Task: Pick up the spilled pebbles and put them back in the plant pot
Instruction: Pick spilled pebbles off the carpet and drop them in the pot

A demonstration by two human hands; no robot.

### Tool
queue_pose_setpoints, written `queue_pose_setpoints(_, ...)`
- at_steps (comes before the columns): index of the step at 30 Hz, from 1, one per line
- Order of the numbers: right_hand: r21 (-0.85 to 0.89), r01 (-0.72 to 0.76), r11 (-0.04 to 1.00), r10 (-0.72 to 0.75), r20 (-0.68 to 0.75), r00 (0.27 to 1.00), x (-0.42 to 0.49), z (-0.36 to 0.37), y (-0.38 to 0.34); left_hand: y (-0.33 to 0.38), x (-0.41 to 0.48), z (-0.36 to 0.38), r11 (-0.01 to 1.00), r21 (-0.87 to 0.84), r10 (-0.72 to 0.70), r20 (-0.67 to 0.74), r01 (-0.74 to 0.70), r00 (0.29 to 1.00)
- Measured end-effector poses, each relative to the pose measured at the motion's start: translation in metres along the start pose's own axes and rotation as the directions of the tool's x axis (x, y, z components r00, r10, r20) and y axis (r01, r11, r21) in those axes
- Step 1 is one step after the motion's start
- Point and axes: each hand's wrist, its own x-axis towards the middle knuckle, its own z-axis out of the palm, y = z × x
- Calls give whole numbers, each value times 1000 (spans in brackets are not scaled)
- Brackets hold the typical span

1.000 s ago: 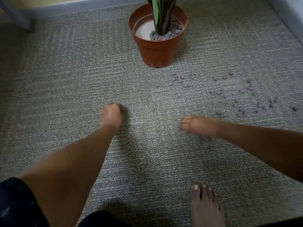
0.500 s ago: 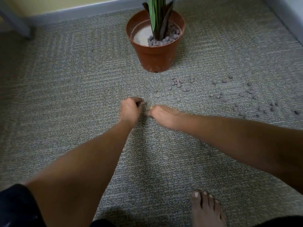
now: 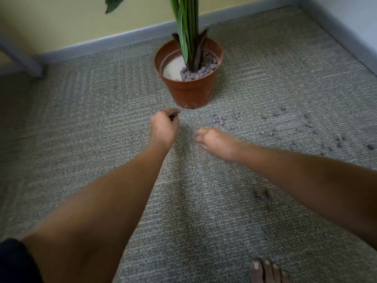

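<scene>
Pebbles (image 3: 219, 119) lie scattered over the grey carpet (image 3: 81, 139) at about 4 o'clock from the terracotta plant pot (image 3: 187, 92), in a loose trail running toward the 3 o'clock edge of the view. Two more sit apart under the right forearm. Others are heaped inside the pot around the green plant (image 3: 187, 27), mostly on its 3 o'clock side. The left hand (image 3: 163, 127), at 7 o'clock just short of the pot's base, is curled around a few dark pebbles that show between thumb and fingers. The right hand (image 3: 216, 139), at 5 o'clock from the pot and near the left hand, points its bunched fingers down at the carpet. Blur hides whether they pinch anything. A bare foot (image 3: 267, 272) shows at the 5 o'clock edge.
</scene>
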Motion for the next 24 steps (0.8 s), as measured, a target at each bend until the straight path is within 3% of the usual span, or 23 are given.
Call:
queue_pose_setpoints(3,201,11,980,59,-337,940,21,-39,3,28,28,0,996,-82,25,-55,-30,998)
queue_pose_setpoints(5,328,-22,944,213,-561,800,38,-65,10,42,48,-1,994,-101,26,-91,-35,996)
queue_pose_setpoints(7,437,-77,896,374,-649,663,54,-87,22,52,64,-1,993,-114,22,-103,-34,994)
queue_pose_setpoints(9,500,-112,859,461,-659,594,69,-102,35,60,78,1,991,-122,39,-109,-52,993)
queue_pose_setpoints(11,527,-133,839,489,-625,609,81,-106,44,66,90,4,993,-90,61,-97,-70,993)
queue_pose_setpoints(14,462,-164,872,437,-581,686,92,-99,46,70,101,9,996,35,84,-12,-84,996)
queue_pose_setpoints(18,393,-142,909,367,-589,720,90,-95,47,68,99,12,981,135,130,63,-138,990)
queue_pose_setpoints(21,377,-76,923,303,-591,747,82,-96,43,66,84,9,956,101,279,-28,-275,960)
queue_pose_setpoints(24,325,-25,945,253,-683,685,65,-88,40,58,55,15,927,121,372,-144,-356,917)
